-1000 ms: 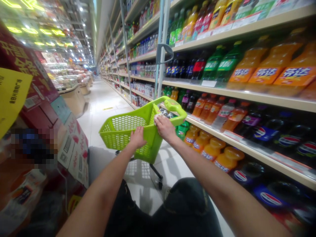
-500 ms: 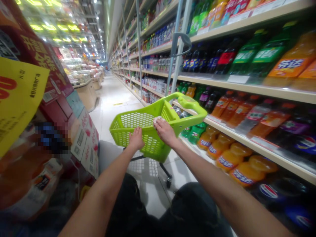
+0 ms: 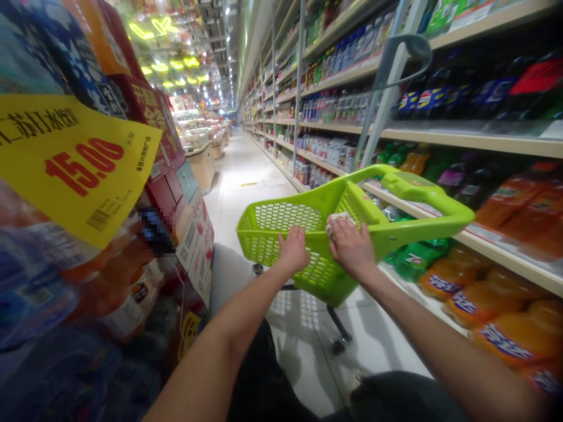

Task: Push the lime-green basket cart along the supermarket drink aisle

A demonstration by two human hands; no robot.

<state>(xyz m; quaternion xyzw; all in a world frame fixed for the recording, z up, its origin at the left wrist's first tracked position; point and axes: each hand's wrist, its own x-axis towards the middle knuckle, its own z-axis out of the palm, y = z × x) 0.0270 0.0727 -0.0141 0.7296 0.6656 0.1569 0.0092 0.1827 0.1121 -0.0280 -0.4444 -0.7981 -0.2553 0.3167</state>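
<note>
One green trolley basket (image 3: 281, 218), two hands on its near rim.
Arms outstretched: left hand (image 3: 294, 252) clamped over rim; right hand (image 3: 352, 247) closed on one white cloth (image 3: 336, 218).

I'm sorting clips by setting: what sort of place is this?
A supermarket drinks aisle, by the look: long shelves of bottled soft drinks, a yellow price sign reading 15.00, and a green wheeled basket.

Both my forearms are bare, my left hand (image 3: 294, 252) and right hand (image 3: 352, 249) too; I wear dark, near-black trousers (image 3: 259, 387).
</note>
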